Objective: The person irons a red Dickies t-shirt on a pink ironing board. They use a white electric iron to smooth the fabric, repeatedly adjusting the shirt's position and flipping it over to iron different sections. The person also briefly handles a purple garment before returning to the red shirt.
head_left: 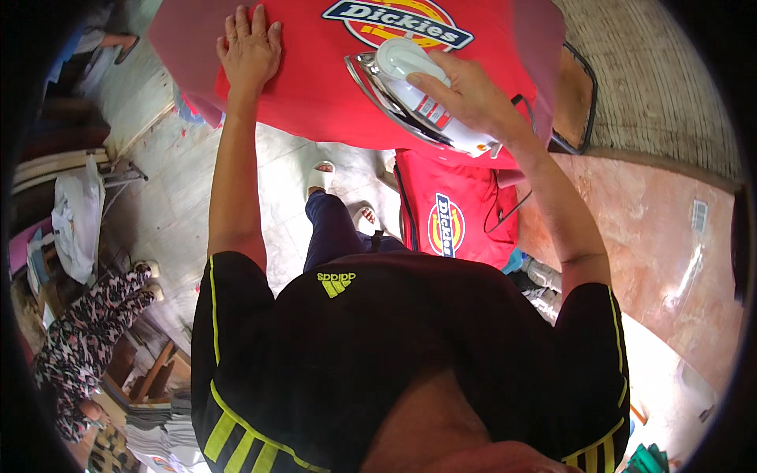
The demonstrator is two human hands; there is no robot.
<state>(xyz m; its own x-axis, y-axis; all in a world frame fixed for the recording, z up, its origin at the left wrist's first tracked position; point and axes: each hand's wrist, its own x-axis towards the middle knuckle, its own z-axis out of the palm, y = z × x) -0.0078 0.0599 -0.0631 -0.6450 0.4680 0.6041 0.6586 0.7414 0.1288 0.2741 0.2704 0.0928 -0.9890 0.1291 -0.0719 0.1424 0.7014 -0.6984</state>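
A red cloth piece [315,79] with a printed logo lies spread over a pinkish covered ironing surface [183,47]. My left hand [251,49] rests flat on the cloth's left part, fingers apart. My right hand [467,93] is wrapped round the handle of a white and silver clothes iron [418,98]. The iron is over the right half of the cloth, just below the logo, its tip pointing to the upper left. Whether its soleplate presses on the cloth or is lifted a little, I cannot tell.
Below the surface's front edge a second red logo piece [473,217] hangs or lies, a dark cord [512,211] across it. A chair with a black frame [587,94] stands at the right. On the left are a white plastic bag [75,217] and a seated person's patterned trousers [79,335].
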